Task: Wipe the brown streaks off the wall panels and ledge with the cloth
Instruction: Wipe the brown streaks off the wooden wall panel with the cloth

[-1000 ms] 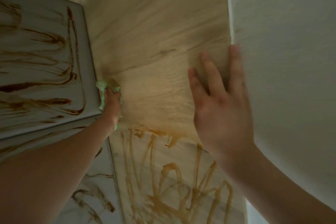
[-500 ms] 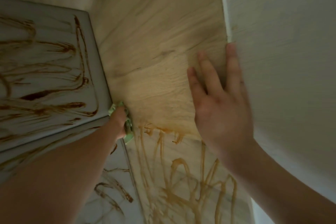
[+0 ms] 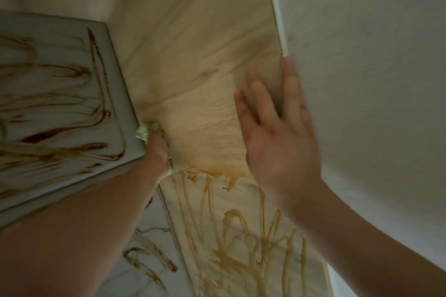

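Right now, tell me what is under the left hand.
A green cloth shows at the top and bottom edges of the left hand, against the wood panel. The cloth's middle and the panel beneath it are covered.

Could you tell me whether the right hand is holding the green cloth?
No, the left hand grips the green cloth, while the right hand is open and holds nothing.
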Demonstrator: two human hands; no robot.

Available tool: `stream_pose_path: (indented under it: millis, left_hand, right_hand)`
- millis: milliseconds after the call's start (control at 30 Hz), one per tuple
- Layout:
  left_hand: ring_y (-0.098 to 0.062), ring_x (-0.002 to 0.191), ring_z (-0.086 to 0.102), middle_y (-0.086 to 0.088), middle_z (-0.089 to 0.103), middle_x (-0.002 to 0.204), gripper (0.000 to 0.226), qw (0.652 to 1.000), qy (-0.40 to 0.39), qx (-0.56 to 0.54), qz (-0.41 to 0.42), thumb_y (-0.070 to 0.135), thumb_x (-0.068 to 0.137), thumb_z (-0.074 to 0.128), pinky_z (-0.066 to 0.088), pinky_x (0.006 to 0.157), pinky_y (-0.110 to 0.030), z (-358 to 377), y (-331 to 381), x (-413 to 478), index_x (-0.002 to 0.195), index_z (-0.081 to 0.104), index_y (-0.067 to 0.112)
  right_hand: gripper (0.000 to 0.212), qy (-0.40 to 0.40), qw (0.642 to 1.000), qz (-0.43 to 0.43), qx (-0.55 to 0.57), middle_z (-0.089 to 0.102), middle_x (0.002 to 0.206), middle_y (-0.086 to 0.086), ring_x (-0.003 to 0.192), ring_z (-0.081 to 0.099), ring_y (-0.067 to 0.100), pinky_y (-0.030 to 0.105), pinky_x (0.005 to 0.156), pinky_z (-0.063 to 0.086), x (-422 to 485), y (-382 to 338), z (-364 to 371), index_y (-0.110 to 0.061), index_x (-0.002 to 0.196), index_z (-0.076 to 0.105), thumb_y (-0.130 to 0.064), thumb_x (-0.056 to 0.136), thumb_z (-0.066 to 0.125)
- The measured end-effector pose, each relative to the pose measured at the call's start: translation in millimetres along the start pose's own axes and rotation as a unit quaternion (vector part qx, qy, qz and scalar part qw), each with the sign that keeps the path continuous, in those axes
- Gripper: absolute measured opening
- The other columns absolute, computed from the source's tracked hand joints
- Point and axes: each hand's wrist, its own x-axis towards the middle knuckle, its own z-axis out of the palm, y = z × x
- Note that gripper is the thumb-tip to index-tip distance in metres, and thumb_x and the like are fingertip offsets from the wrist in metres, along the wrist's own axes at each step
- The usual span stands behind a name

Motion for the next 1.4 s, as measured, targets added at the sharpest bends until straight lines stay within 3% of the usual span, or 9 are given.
stream_pose_path:
  millis: [167, 333, 500, 700, 833, 967, 1100, 1300, 1400]
  left_hand:
    - [-0.016, 0.15, 0.037, 0.016, 0.033, 0.165, 0.073, 0.978, -0.051, 0.115, 0.166, 0.076, 0.083, 0.043, 0.033, 0.121, -0.052, 29, -3, -45, 0.153, 0.025, 0.061]
    - [-0.012, 0.159, 0.009, 0.011, 0.009, 0.173, 0.067, 0.888, -0.082, 0.231, 0.388, 0.051, 0.101, 0.031, 0.012, 0.129, -0.048, 46, 14, -85, 0.163, 0.01, 0.037]
    - [-0.019, 0.139, 0.053, 0.001, 0.054, 0.153, 0.124, 0.973, -0.083, 0.064, 0.205, 0.103, 0.06, 0.052, 0.034, 0.122, -0.049, -20, 29, 132, 0.159, 0.038, 0.03]
    - [-0.02, 0.103, 0.067, 0.005, 0.072, 0.114, 0.071, 0.996, -0.02, 0.068, 0.049, 0.088, 0.088, 0.033, 0.055, 0.088, -0.042, -24, 34, 40, 0.119, 0.071, 0.036]
    - [-0.016, 0.089, 0.067, 0.008, 0.072, 0.101, 0.063, 0.998, 0.017, 0.04, 0.034, 0.081, 0.092, 0.039, 0.058, 0.085, -0.041, -10, 55, 23, 0.106, 0.072, 0.029]
    - [-0.021, 0.117, 0.064, 0.007, 0.066, 0.135, 0.1, 0.987, 0.055, 0.048, 0.14, 0.101, 0.058, 0.038, 0.049, 0.104, -0.054, -10, 99, 124, 0.137, 0.06, 0.043]
    - [-0.019, 0.118, 0.063, 0.012, 0.064, 0.136, 0.098, 0.979, 0.017, 0.109, 0.174, 0.096, 0.064, 0.033, 0.05, 0.105, -0.05, 18, 110, 93, 0.147, 0.049, 0.046]
    - [-0.023, 0.098, 0.075, 0.002, 0.078, 0.107, 0.072, 0.983, -0.041, 0.105, 0.147, 0.074, 0.076, 0.05, 0.063, 0.082, -0.045, 80, 107, -68, 0.131, 0.066, 0.031]
    - [-0.019, 0.066, 0.065, -0.003, 0.069, 0.075, 0.035, 0.975, -0.074, 0.156, 0.137, 0.041, 0.105, 0.048, 0.055, 0.062, -0.03, 95, 120, -152, 0.093, 0.069, 0.016]
  right_hand:
    - [0.039, 0.008, 1.0, 0.007, 0.015, 0.037, 0.164, 0.014, 0.153, 0.011, 0.056, 0.053, 0.128, 0.008, 5, -1, -5, -0.009, 0.142, 0.06, -0.013, 0.109, 0.04]
    - [0.042, 0.002, 1.0, 0.005, 0.014, 0.035, 0.165, 0.014, 0.153, 0.009, 0.055, 0.053, 0.128, 0.007, 1, -1, -6, -0.011, 0.142, 0.061, -0.015, 0.109, 0.034]
    - [0.045, -0.011, 1.0, 0.002, 0.013, 0.034, 0.166, 0.01, 0.155, 0.006, 0.051, 0.055, 0.127, 0.013, 0, -2, -2, -0.015, 0.144, 0.059, -0.014, 0.108, 0.032]
    - [0.055, -0.013, 1.0, 0.001, 0.014, 0.035, 0.165, 0.009, 0.155, 0.006, 0.051, 0.057, 0.124, 0.023, 3, -2, -1, -0.015, 0.143, 0.06, -0.013, 0.107, 0.019]
    - [0.043, -0.003, 1.0, -0.003, 0.012, 0.034, 0.166, 0.011, 0.155, 0.006, 0.052, 0.057, 0.126, 0.017, 0, 0, 0, -0.013, 0.144, 0.059, -0.01, 0.106, 0.038]
    - [0.047, 0.009, 1.0, 0.001, 0.016, 0.034, 0.166, 0.012, 0.154, 0.007, 0.053, 0.054, 0.128, 0.013, 3, -1, -3, -0.012, 0.142, 0.06, -0.01, 0.109, 0.027]
    - [0.038, 0.01, 1.0, -0.002, 0.007, 0.036, 0.164, 0.014, 0.154, 0.007, 0.053, 0.051, 0.128, 0.003, 1, 1, -2, -0.01, 0.14, 0.061, -0.013, 0.108, 0.041]
    - [0.026, 0.043, 0.998, 0.008, 0.05, 0.043, 0.159, 0.016, 0.154, 0.016, 0.051, 0.052, 0.129, 0.014, 1, 1, -2, -0.006, 0.125, 0.069, -0.013, 0.106, 0.053]
    - [0.026, 0.02, 0.997, 0.016, 0.068, 0.044, 0.159, 0.014, 0.155, 0.015, 0.048, 0.047, 0.129, 0.004, 1, -1, -12, -0.008, 0.118, 0.071, -0.016, 0.102, 0.051]
